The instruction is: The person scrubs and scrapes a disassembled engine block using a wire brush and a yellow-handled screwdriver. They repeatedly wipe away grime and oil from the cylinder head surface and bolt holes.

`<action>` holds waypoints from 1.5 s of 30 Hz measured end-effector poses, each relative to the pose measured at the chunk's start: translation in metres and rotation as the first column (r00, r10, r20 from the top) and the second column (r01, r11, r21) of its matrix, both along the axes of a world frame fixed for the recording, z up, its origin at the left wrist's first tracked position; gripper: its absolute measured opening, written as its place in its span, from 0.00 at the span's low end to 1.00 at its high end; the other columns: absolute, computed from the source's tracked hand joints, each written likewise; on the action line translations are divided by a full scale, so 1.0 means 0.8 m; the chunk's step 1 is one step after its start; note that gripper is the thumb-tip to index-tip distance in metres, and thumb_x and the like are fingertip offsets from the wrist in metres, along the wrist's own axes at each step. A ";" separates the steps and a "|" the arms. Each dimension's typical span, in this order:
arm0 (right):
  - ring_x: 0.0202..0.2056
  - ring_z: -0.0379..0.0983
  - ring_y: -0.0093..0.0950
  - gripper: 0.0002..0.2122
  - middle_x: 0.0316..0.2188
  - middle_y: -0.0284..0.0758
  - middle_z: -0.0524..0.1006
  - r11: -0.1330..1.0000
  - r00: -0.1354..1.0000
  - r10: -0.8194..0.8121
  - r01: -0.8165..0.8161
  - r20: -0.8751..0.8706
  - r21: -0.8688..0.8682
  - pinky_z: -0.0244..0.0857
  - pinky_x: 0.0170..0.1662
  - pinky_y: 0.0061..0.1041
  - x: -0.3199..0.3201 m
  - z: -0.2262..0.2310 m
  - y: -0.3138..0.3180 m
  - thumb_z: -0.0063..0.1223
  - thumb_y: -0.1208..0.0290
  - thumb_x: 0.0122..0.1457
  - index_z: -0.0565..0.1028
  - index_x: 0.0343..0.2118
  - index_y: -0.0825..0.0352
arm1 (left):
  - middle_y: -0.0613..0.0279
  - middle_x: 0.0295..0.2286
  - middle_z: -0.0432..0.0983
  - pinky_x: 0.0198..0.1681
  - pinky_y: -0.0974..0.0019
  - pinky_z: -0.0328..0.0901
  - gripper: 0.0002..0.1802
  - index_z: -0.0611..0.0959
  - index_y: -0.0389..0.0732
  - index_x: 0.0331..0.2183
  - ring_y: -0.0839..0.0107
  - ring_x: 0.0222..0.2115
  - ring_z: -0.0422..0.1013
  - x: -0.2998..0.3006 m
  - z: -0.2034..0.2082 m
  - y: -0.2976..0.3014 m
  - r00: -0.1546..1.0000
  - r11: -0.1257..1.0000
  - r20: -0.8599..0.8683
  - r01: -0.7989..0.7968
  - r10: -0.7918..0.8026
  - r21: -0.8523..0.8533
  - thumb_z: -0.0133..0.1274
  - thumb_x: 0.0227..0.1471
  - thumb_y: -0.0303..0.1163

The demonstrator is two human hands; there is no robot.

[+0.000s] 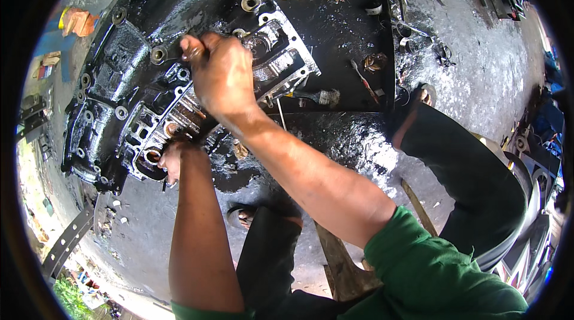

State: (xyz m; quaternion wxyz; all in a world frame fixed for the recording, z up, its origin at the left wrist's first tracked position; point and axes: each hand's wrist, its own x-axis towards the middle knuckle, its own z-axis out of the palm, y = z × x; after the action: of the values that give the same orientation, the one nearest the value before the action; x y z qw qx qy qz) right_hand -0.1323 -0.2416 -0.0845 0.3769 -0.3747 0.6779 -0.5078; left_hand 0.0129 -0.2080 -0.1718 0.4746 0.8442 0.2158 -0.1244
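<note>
Curled in tightly, the fingers of our right hand (226, 72) sit over the middle of the metal frame (293, 51); we cannot tell whether they clamp on anything, since the knuckles and the back of the hand hide the inside of the fist; our left hand (177, 161) is lower and to the left, at the near end of the frame, just beside a round opening (153, 157); its fingertips are partly hidden, so we cannot tell whether they are apart, together or closed on something.

The frame lies slantwise before us, its bright edges running from lower left to upper right; along its far side spreads a black casting (128, 75), wet and shiny, with several round bosses standing up from it; we cannot tell whether the two are one piece.

To the right of the frame a brush (323, 98) lies near its edge on a dark sheet (350, 27); farther right on the sheet we see a toothbrush (363, 81), with a dry leaf (374, 61) just beside it; beyond the sheet, small metal parts lie on the grey floor (472, 57); our feet, in sandals, rest well apart on either side of a piece of wood (344, 260).
</note>
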 end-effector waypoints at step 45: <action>0.27 0.75 0.18 0.15 0.32 0.34 0.79 0.996 0.763 -0.080 0.037 0.641 0.080 0.69 0.26 0.19 -0.033 -0.036 0.101 0.54 0.65 0.65 0.71 0.47 0.71 | 0.44 0.58 0.61 0.55 0.29 0.58 0.40 0.62 0.36 0.60 0.42 0.57 0.60 0.079 -0.056 -0.010 0.843 0.776 -0.504 -0.189 -0.186 -0.602 0.23 0.61 0.58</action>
State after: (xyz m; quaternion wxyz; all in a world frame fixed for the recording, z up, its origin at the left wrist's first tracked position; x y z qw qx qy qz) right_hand -0.1590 -0.1610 -0.1135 0.5819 -0.1448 0.5347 -0.5954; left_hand 0.0765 -0.2160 -0.2165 0.6492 0.5658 0.2861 -0.4201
